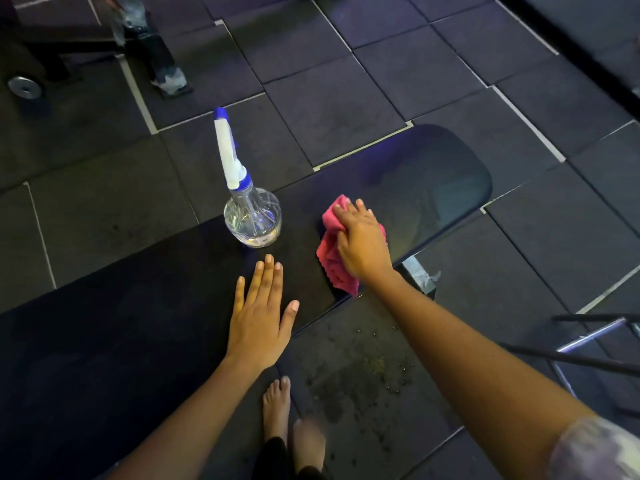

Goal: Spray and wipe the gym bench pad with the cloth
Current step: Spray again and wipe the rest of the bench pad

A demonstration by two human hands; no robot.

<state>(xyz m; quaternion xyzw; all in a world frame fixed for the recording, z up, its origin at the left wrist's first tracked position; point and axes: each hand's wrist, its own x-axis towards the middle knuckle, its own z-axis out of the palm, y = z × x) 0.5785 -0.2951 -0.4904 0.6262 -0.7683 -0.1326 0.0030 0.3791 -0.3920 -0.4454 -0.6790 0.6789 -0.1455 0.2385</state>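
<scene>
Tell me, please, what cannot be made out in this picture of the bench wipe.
Head view only:
- Pad: its near-left end is cut off by the frame edge.
- Cloth: its middle is hidden under the right hand.
- Bottle: the trigger is hidden behind the spray head.
- Pad under the left hand: covered by the flat palm.
- Whether the pad is wet: too dark to tell.

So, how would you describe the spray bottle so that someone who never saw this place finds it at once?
Look at the long black bench pad that crosses the dark tiled floor. The spray bottle stands upright on it, just beyond the flat left hand and to the left of the right hand pressing the pink cloth. It is the only clear, round-bodied thing there, with a tall white and blue nozzle.
</scene>
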